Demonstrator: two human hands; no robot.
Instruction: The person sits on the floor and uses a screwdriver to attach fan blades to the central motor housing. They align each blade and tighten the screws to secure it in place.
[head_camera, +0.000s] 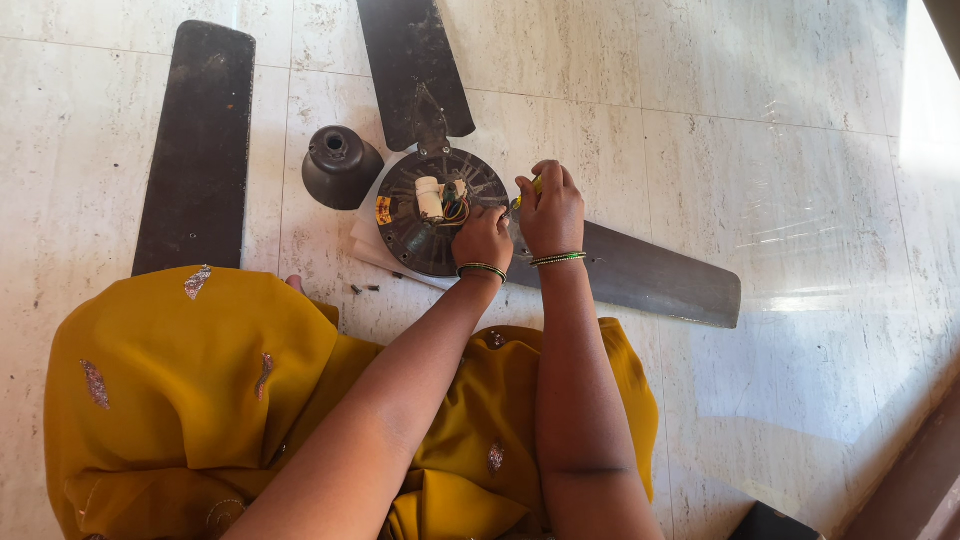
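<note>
- Your left hand rests with its fingers curled on the right rim of the round, dark brown metal fan motor housing, pressing down on it; whether it pinches anything small there cannot be told.
- Your right hand is closed around a slim tool with a yellow-green handle, held upright just beside the housing's right edge, close to your left hand but not touching it.
- Each wrist carries thin green-and-gold bangles.
- On top of the housing sit a small white cylindrical capacitor and a bunch of coloured wires, with a small yellow label on its left part.
- The housing lies on the pale marble tiled floor, about mid-floor in view, over a white sheet.
- Two long dark brown fan blades are fixed to it: one blade runs to the floor's far edge, the other runs out to the right, behind your hands.
- A third, loose dark brown blade lies apart at the far left.
- A dark bell-shaped metal cover stands just left of the housing.
- A few small dark screws lie on the floor near your mustard-yellow garment.
</note>
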